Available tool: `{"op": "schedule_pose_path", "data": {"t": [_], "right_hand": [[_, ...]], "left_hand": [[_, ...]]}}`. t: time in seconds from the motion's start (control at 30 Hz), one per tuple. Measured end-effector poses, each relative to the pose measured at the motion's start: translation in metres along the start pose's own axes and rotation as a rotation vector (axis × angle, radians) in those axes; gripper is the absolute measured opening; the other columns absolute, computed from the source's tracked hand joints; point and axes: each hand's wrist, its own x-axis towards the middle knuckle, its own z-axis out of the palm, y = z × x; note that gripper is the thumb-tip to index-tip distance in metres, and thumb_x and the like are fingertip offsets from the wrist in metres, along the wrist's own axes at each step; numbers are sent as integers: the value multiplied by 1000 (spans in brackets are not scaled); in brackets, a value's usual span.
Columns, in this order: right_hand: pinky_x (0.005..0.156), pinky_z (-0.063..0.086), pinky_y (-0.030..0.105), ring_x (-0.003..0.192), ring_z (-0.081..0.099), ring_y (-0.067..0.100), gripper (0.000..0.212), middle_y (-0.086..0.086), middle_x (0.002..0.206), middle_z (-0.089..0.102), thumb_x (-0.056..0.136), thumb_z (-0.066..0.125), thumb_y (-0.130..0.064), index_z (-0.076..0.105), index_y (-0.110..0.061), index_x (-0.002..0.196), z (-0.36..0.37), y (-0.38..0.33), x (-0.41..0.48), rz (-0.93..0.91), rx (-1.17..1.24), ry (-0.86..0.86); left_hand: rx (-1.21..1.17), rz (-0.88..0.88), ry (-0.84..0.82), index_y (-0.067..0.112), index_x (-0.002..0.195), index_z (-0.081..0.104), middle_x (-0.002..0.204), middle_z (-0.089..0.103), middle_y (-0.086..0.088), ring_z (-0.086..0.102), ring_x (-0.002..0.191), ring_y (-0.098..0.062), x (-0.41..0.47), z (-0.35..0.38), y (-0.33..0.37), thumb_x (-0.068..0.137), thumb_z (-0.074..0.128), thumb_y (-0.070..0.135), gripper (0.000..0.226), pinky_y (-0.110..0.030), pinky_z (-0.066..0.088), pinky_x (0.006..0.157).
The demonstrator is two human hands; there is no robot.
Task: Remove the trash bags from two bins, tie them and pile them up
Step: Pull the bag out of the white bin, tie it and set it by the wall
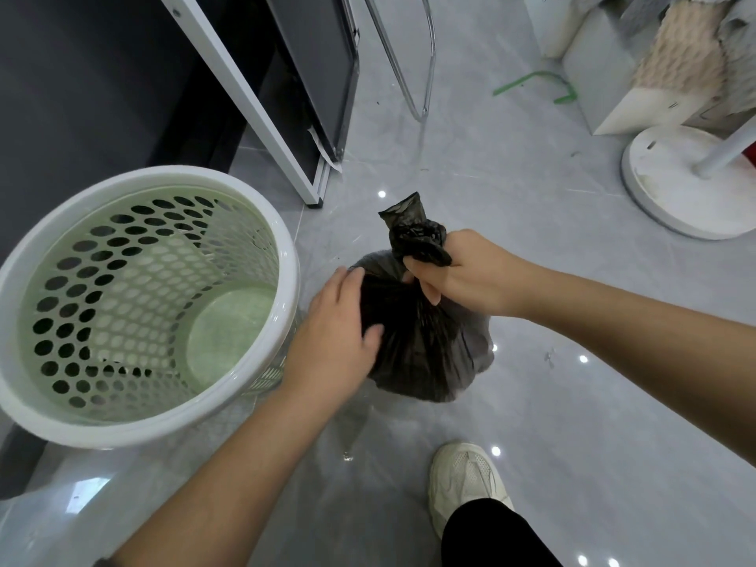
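Round base [662, 190], shoe [466, 480] (both wht)

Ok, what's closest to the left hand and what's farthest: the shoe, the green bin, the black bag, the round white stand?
1. Black bag: the left hand holds its side.
2. Green bin: just beside, on the left.
3. Shoe: on the floor, lower right.
4. Round white stand: far off, upper right.

no readable text, no labels, no brands, no numbers
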Motion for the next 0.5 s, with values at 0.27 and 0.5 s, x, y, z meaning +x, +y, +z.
{"op": "schedule_pose_path", "data": {"t": [0.27,0.5], "right_hand": [[60,36,7,59,53,-4,46,-5,65,62,97,48,-24,57,-2,58,-2,0,-6,-39,139,-10],[57,34,7,54,48,-1,51,-15,48,54,99,42,-30,59,14,79,2,9,-7,27,284,-63]], "left_hand": [[-112,48,-60,21,146,21,152,29,-1,29,139,-17,-3,6,-1,78,37,63,81,-41,31,112],[-126,80,52,20,139,33,139,41,2,41,127,-15,-1,-10,5,87,55,38,59,-38,41,102]]}}
